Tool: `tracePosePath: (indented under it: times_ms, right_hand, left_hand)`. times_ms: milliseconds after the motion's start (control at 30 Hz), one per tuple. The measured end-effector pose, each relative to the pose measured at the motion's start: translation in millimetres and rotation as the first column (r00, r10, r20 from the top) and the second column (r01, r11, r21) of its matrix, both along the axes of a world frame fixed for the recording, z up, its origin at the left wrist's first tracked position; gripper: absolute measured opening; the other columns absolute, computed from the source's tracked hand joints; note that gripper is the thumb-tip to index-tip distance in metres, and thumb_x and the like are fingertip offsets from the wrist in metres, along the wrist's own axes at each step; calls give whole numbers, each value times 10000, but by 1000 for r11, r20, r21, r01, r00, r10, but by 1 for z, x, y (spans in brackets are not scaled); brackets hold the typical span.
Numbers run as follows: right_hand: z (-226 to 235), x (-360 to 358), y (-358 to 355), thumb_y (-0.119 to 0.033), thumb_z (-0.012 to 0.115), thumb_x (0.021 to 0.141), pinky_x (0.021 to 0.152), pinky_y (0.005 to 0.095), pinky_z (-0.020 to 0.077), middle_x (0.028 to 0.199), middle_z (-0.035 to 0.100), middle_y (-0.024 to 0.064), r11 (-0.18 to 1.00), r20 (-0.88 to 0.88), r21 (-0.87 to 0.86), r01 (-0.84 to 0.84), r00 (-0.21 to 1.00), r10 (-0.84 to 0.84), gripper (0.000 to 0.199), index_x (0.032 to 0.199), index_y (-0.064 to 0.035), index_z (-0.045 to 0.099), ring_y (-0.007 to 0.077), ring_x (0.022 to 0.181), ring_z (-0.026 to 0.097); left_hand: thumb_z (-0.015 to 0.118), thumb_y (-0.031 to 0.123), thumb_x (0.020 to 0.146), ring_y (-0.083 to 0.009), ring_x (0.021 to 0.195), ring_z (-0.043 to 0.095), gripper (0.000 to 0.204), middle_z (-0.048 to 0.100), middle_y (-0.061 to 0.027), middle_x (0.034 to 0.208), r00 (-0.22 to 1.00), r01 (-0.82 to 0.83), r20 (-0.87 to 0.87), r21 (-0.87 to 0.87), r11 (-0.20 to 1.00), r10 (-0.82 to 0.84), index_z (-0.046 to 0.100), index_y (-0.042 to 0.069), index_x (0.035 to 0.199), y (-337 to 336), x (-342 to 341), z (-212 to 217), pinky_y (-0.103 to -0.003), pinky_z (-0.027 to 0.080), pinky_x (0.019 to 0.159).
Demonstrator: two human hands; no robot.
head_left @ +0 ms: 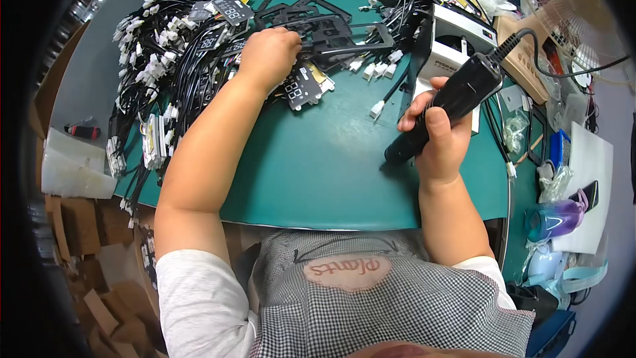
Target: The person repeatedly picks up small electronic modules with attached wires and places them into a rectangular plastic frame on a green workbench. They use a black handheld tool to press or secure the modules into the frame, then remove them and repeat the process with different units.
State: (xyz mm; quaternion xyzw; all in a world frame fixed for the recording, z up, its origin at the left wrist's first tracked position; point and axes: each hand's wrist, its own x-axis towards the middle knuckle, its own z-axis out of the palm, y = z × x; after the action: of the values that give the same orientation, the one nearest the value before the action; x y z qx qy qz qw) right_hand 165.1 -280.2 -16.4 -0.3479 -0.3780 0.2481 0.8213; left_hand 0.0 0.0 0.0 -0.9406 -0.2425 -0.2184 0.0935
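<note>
Left hand closed on a black frame at far left; right hand grips the power screwdriver, angled near-left, nearer right.

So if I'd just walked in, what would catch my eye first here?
Probably the right hand gripping a black corded power tool, tip down on the green mat. Next, the big tangle of black cables with white plugs at upper left, where the left hand reaches among small display boards.
</note>
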Motion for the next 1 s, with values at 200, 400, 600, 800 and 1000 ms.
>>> tracePosePath:
  times_ms: [200,400,600,800,1000]
  right_hand:
    - [3,-6,-13,-244,797,900,649,339,562,864,659,115,1000,-76,-8,25,997,-26,554,1295,12,505,196,689,644]
    - [10,3,-28,-449,711,945,626,360,556,871,603,96,989,-175,82,-119,976,132,670,1365,-6,435,196,667,627]
    - [12,10,-34,-542,644,972,604,334,552,893,571,90,961,-151,178,-212,959,239,746,1411,8,396,172,666,609]
    - [5,11,-30,-525,644,975,617,335,557,897,575,91,977,-126,105,-186,972,198,720,1403,5,414,170,675,610]
    - [4,11,-23,-515,697,934,619,336,542,880,587,72,987,-132,7,-161,978,161,698,1372,-28,456,164,676,608]
  left_hand:
    - [787,85,800,-262,855,653,136,667,-33,904,938,165,232,358,919,-258,740,120,922,-52,-26,15,-402,530,748]
    - [797,74,785,-242,717,554,142,592,-22,818,916,320,200,157,934,-347,715,103,897,-148,-78,7,-385,431,689]
    - [829,174,752,-220,763,603,221,614,-13,821,916,393,35,-274,878,-399,725,110,936,-221,-115,-24,-383,459,793]
    - [838,181,748,-316,1051,638,462,674,-82,1135,978,194,111,-198,961,-175,713,159,1192,-148,-97,7,-452,491,914]
    - [686,-5,787,-337,1459,410,724,524,-122,1497,961,-61,-262,114,992,90,568,286,1440,-29,-90,-13,-473,403,1140]
